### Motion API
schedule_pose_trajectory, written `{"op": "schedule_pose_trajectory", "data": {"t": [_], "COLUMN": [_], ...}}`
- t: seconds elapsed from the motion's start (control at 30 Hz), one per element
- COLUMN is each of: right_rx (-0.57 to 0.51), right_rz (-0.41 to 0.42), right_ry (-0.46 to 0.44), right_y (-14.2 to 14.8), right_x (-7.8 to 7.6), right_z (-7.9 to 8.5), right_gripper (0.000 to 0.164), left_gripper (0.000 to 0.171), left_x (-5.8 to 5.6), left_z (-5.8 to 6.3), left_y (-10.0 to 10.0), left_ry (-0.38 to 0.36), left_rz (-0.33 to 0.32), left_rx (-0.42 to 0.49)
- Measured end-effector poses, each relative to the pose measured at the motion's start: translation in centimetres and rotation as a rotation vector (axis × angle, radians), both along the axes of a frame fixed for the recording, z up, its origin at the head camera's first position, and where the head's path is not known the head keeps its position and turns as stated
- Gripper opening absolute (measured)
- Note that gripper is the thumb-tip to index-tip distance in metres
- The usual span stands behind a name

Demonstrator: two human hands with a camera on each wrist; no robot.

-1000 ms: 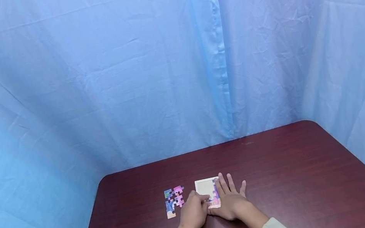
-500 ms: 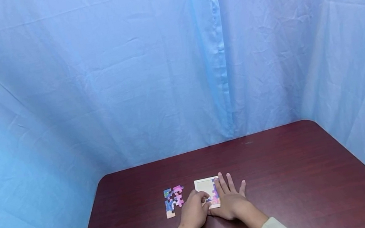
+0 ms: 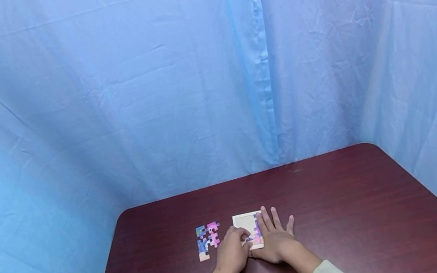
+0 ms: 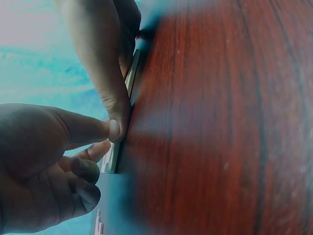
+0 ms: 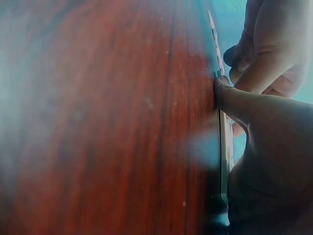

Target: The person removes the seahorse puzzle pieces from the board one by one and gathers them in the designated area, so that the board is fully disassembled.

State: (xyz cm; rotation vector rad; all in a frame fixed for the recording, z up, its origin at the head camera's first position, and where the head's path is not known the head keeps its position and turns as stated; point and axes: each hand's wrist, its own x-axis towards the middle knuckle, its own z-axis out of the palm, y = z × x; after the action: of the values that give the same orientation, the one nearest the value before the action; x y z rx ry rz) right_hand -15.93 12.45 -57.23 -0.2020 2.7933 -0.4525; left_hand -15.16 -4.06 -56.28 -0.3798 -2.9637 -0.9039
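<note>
A small puzzle tray (image 3: 246,214) with a pale rim lies flat on the table. Colourful jigsaw pieces (image 3: 259,238) line its right side and near edge; the upper left shows bare backing. My left hand (image 3: 231,249) bends over the near left corner, thumb and index finger pinching a puzzle piece inside the tray, mostly hidden by the fingers. My right hand (image 3: 277,243) rests on the right rim with fingers spread and straight. Its thumb (image 5: 226,95) lies along the near edge, right beside the left thumb (image 4: 113,129) in the left wrist view.
Left of the tray, several loose jigsaw pieces (image 3: 203,248) lie grouped on the dark red wooden table (image 3: 337,203). Blue curtains (image 3: 178,91) hang behind the table and along both sides.
My left index finger, stretched over the pieces a second ago, has curled back toward the thumb. The right hand and tray stay practically where they were.
</note>
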Motion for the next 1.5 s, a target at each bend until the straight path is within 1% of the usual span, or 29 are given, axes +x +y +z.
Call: {"op": "schedule_pose_trajectory", "data": {"t": [0.23, 0.5, 0.67, 0.83, 1.17, 1.37, 1.5], "right_rx": [-0.002, -0.003, -0.007, -0.003, 0.002, 0.000, -0.005], "right_rz": [-0.002, -0.005, -0.006, -0.007, -0.007, -0.008, -0.006], "right_ry": [0.002, -0.013, -0.011, -0.005, 0.000, -0.003, -0.001], "right_y": [0.0, 0.1, 0.1, 0.1, 0.1, 0.1, 0.0], "right_x": [0.0, -0.1, -0.1, -0.1, 0.0, 0.0, 0.1], "right_z": [0.1, 0.1, 0.1, 0.1, 0.1, 0.0, 0.0], "right_gripper": [0.120, 0.119, 0.118, 0.119, 0.120, 0.120, 0.120], "left_gripper": [0.017, 0.016, 0.018, 0.014, 0.013, 0.013, 0.011], "left_x": [-0.2, -0.7, -1.0, -1.0, -0.7, -0.6, -0.6], "left_z": [0.2, 0.2, 0.3, 0.4, 0.7, 0.8, 0.8], "left_y": [-0.1, 0.2, 0.4, 0.5, 0.6, 0.6, 0.6], "left_ry": [0.009, -0.056, -0.076, -0.093, -0.066, -0.054, -0.059], "left_rz": [-0.008, -0.014, -0.005, 0.004, 0.026, 0.034, 0.038], "left_rx": [0.002, 0.046, 0.056, 0.085, 0.090, 0.112, 0.130]}}
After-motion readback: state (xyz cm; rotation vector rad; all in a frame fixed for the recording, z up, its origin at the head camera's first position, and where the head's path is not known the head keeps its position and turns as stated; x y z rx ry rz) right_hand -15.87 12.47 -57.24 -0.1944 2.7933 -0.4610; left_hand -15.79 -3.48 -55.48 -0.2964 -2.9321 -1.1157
